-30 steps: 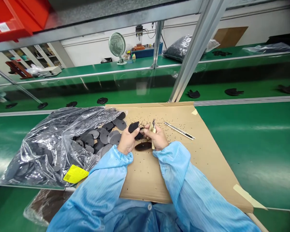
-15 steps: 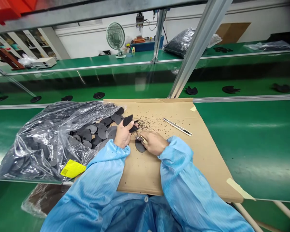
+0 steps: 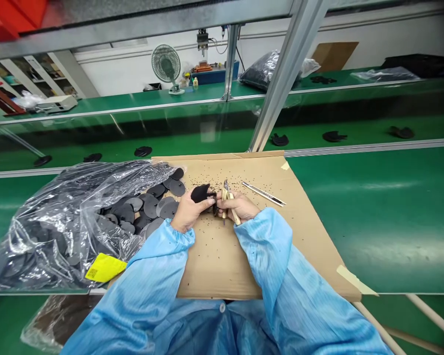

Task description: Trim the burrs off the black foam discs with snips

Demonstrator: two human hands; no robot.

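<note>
Several black discs (image 3: 200,193) are gripped in a stack by my left hand (image 3: 187,211), above the cardboard sheet (image 3: 222,266). Close beside it, my right hand (image 3: 243,206) is closed round cutting pliers (image 3: 230,202) with pale handles, their jaws pointing away from me. The right fingertips also touch a dark disc (image 3: 214,204) seen nearly edge-on between the two hands. Small black bits lie scattered on the cardboard beyond the hands. A slim utility knife (image 3: 263,194) rests to their right.
A clear plastic bag (image 3: 55,222) of black discs lies at the left, with loose discs (image 3: 150,207) spilling towards the cardboard. It bears a yellow label (image 3: 105,267). A slanted metal post (image 3: 277,88) rises behind the cardboard. Black pieces (image 3: 334,136) sit along the green belt.
My right hand has lifted and turned the pliers from low over a disc on the cardboard to upright beside the left hand. That disc no longer lies there. The whole view has shifted slightly.
</note>
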